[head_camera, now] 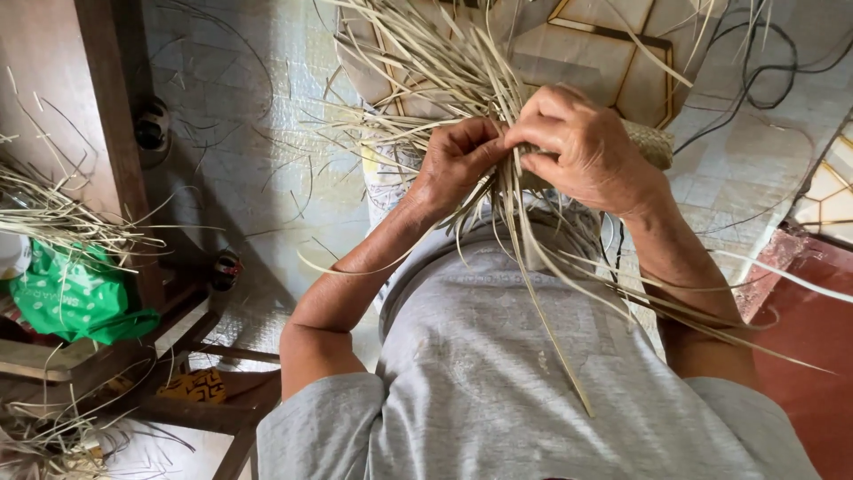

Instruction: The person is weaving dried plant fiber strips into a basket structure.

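1. Head view: left hand (458, 164) and right hand (582, 147) both pinch pale reed strips (498, 204) at twelve o'clock, against the woven piece (653, 142)
2. Loose strands trailing toward five o'clock could snag the grey shirt (498, 373) and, I'd guess, snap

Strips (462, 80) were pale straw-beige, some greenish-yellow. Woven piece (653, 142) was tan with a fine plaited weave. Shirt (498, 373) was plain light grey. Bag (75, 298) was bright green with small white print. Floor tiles (258, 169) were off-white with a faint textured grid. Wooden post (107, 107) was dark reddish-brown. Cables (764, 62) were black. Red surface (817, 347) sat lower right, next to a mottled pink edge
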